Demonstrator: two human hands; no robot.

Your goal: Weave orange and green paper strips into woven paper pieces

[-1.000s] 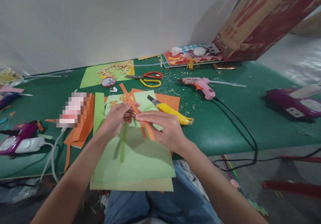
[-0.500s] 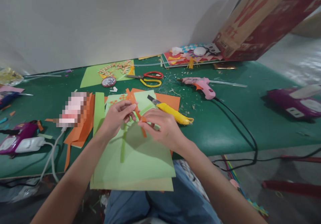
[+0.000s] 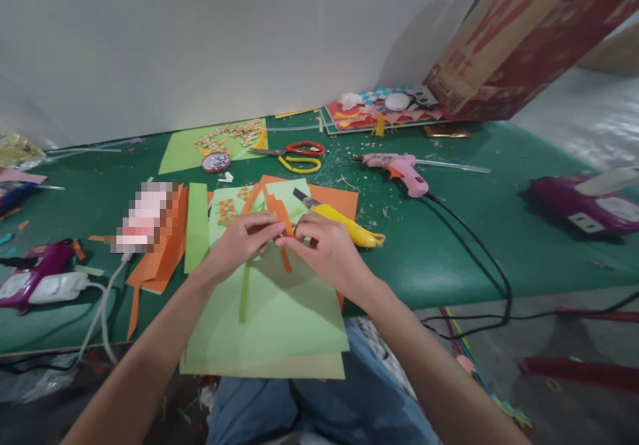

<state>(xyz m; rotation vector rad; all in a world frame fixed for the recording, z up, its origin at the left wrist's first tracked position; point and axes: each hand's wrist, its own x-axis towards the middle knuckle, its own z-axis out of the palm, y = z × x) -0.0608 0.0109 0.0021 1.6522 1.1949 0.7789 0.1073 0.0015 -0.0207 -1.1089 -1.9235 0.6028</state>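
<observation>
Between my two hands are narrow orange paper strips, held above a light green paper sheet. My left hand pinches them from the left, fingertips close to those of the other hand. From the right, my right hand grips the strips with thumb and forefinger; the exact grip is partly hidden. One orange end sticks out below the fingers. A green paper strip lies on the sheet below my left hand. Small orange-and-green woven pieces rest beyond my left hand. Just past my right hand lies a yellow-handled craft knife.
Red-and-yellow-handled scissors and a pink glue gun lie farther back, the gun's black cable trailing right. Orange paper and a charging phone-like object, blurred out, are at left. A paper bag stands back right.
My hands have come closer together. The orange strip pieces now bunch between them, with more orange showing above the fingers. My left hand has shifted right, uncovering more of the woven pieces.
</observation>
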